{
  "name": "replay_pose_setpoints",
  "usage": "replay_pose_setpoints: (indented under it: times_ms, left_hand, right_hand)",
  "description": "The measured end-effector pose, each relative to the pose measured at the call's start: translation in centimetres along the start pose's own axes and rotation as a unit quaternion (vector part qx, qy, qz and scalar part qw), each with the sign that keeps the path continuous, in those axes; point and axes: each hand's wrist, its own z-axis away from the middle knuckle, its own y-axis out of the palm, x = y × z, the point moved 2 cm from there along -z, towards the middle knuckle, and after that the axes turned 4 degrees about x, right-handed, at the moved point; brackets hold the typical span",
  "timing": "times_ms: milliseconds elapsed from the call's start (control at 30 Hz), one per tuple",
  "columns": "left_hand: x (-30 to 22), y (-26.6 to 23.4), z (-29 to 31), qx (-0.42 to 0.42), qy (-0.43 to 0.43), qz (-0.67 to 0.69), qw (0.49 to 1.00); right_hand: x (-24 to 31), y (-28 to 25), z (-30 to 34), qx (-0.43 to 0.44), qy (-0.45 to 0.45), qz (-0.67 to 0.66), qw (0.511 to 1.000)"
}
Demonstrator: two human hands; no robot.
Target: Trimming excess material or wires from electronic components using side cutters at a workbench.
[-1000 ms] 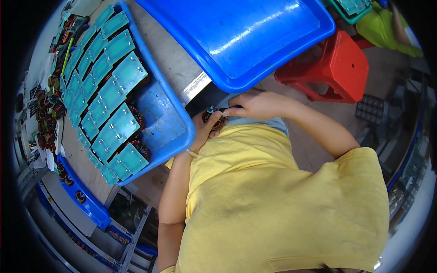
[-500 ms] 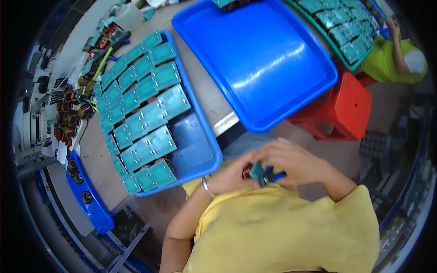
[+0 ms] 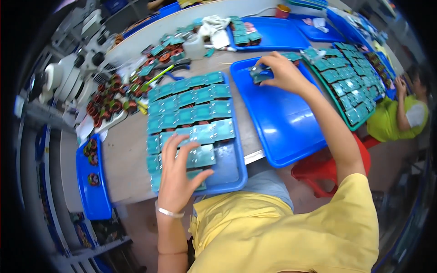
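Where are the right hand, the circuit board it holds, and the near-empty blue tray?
right hand (image 3: pixel 284 73), head view, back of hand
circuit board (image 3: pixel 258 74), head view, green face
blue tray (image 3: pixel 282 127), head view, bare floor

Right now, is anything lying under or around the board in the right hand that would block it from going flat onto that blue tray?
Nothing visible does. The right hand holds a small green board at the far left corner of the middle blue tray, whose floor looks bare. The left hand rests on boards in the filled tray alongside.
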Motion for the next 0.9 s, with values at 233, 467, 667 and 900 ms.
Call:
replay_pose_setpoints:
  times_ms: [233,467,667,900]
  left_hand:
    - [2.3,2.3,-0.1,-0.009,-0.006,-0.118,0.993]
    - [2.6,3.1,-0.7,0.002,-0.011,-0.14,0.99]
    - [1.9,1.6,-1.1,-0.009,0.0,0.029,1.0]
    - [-0.4,1.4,-0.8,0.008,0.059,0.342,0.938]
  right_hand:
    - [-3.2,3.2,-3.0,0.009,0.08,0.091,0.993]
    - [4.0,0.4,1.2,-0.065,0.067,-0.039,0.995]
    - [11.9,0.2,6.4,0.076,0.133,-0.422,0.894]
    - [16.9,2.3,8.1,0.178,0.229,-0.752,0.593]
